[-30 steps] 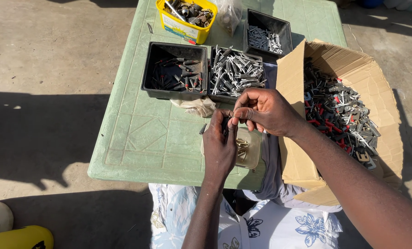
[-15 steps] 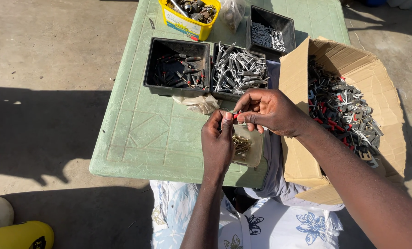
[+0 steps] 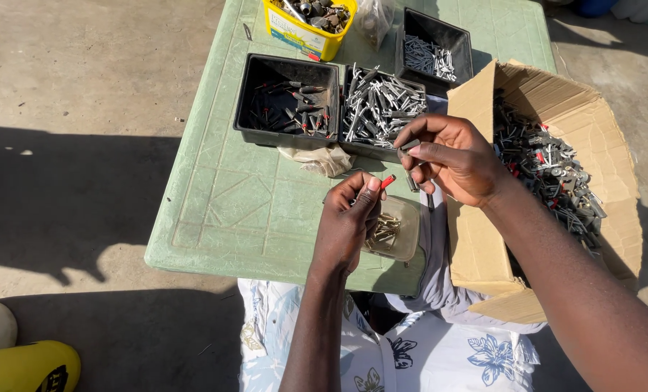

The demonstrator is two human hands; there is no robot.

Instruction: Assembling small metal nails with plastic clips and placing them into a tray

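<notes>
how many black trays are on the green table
3. One black tray at the left holds red-tipped pieces, a middle tray beside it holds silver metal parts, and a far tray sits behind them. More may lie out of view.

Shiny metal parts [image 3: 382,105]; matt cardboard box [image 3: 556,109]; seemingly plastic table [image 3: 222,203].

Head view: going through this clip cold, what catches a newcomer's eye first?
The two hands meet over the near edge of the green table: the left hand pinches a small red-tipped piece, the right hand holds a grey metal part. Beside the right arm, an open cardboard box brims with metal parts, and behind the hands sit two black trays of sorted pieces.
</notes>
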